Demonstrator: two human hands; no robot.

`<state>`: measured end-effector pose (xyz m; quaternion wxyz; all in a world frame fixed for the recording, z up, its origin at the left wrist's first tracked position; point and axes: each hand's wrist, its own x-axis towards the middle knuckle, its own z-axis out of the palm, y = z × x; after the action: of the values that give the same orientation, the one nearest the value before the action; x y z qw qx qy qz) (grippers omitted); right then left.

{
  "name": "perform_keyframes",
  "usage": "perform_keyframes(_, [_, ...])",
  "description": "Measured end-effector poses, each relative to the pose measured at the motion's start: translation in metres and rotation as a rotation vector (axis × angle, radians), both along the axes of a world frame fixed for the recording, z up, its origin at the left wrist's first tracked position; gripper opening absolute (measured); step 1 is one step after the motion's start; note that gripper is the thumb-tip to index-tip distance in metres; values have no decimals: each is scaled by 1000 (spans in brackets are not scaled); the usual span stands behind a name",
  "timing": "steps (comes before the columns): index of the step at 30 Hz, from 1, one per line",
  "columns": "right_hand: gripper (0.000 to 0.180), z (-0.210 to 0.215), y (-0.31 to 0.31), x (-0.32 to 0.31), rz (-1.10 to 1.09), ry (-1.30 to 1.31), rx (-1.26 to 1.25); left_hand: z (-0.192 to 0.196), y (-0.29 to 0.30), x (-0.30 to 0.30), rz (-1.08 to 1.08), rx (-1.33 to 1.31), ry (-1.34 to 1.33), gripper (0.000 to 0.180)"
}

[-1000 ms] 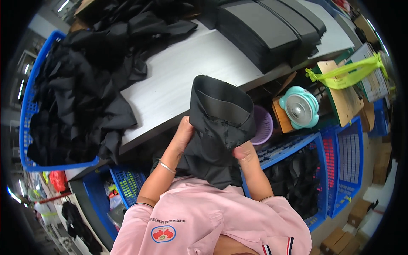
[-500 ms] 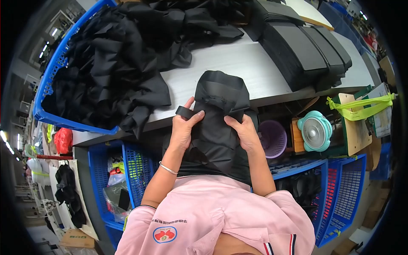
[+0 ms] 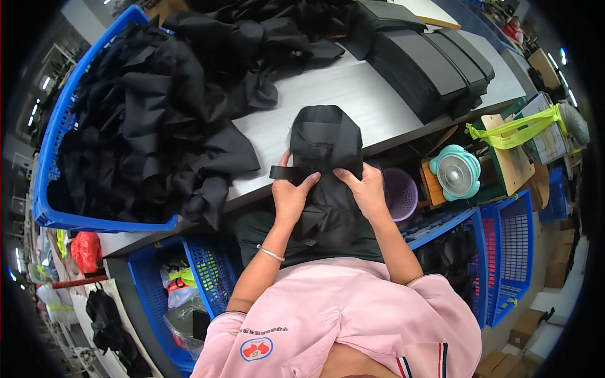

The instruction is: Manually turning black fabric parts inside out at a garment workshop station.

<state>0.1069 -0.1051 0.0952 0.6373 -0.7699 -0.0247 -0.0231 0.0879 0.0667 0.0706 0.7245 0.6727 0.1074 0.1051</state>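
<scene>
Between my two hands I hold a black fabric piece, sewn into a pouch-like shape, over my lap at the table's front edge. My left hand pinches its left side, thumb on top and fingers underneath; a short black strap sticks out to the left there. My right hand grips the right side in the same way, its thumb pressed on the cloth near the middle. The lower part of the fabric hangs in folds toward me. Most of my fingers are hidden behind it.
A blue basket heaped with black cloth covers the table's left. Stacked black and grey panels lie back right. Right of me are a purple basket, a teal fan and blue crates; another blue crate stands left.
My hands have come closer together on the fabric, the left one moving right. The fabric's lower part is drawn up and more bunched. The whole view has turned slightly.
</scene>
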Motion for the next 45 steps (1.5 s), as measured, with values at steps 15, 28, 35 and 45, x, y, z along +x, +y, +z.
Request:
perform_keyframes(15, [25,8,31,39,115,491,624,-27,39,48,-189,-420,86,70])
perform_keyframes(28, [31,-57,-48,96,-66,383,132,8,23,75,-176,527,-344,26])
perform_keyframes(35, [40,-58,-55,90,13,171,-265,-44,-22,153,-686,1053,-547,38])
perform_keyframes(45, [26,-102,-95,-26,319,871,536,-36,-51,167,-645,1386,-590,63])
